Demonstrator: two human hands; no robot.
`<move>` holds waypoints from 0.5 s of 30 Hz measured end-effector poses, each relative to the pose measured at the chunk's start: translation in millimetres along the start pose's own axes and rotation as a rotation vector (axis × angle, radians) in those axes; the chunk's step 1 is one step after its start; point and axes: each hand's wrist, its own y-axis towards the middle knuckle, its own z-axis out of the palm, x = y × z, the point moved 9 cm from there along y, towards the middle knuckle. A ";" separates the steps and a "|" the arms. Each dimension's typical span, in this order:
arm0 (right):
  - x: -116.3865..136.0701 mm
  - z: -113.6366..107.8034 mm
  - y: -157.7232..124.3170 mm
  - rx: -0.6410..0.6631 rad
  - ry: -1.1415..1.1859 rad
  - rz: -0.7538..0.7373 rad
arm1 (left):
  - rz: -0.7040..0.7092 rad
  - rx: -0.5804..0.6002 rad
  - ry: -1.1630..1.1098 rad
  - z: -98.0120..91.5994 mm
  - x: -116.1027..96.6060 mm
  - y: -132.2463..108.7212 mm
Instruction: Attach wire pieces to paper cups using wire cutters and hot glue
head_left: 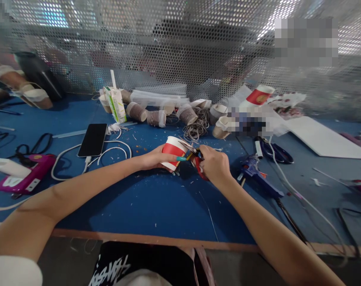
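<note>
My left hand (156, 158) is wrapped round a red and white paper cup (170, 148), tilted a little above the blue table. In my right hand (215, 163) is a pair of scissors (195, 151) with red handles, the fingers closed round them. The scissor blades point left and meet the upper right side of the cup near its rim. Whether they cut into the wall there, I cannot tell. My right fingers hide part of the handles.
Twine-wrapped cups (136, 111), a drink carton (116, 104) and a twine heap (196, 125) line the back by the perforated metal screen (168, 47). A phone (92, 140) and a purple glue gun (28, 176) lie left. A blue glue gun (262, 178) with its cord lies right.
</note>
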 end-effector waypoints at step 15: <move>11.3 -5.2 -2.9 -0.079 0.013 -0.076 | 0.023 -0.062 0.034 -2.7 0.6 1.4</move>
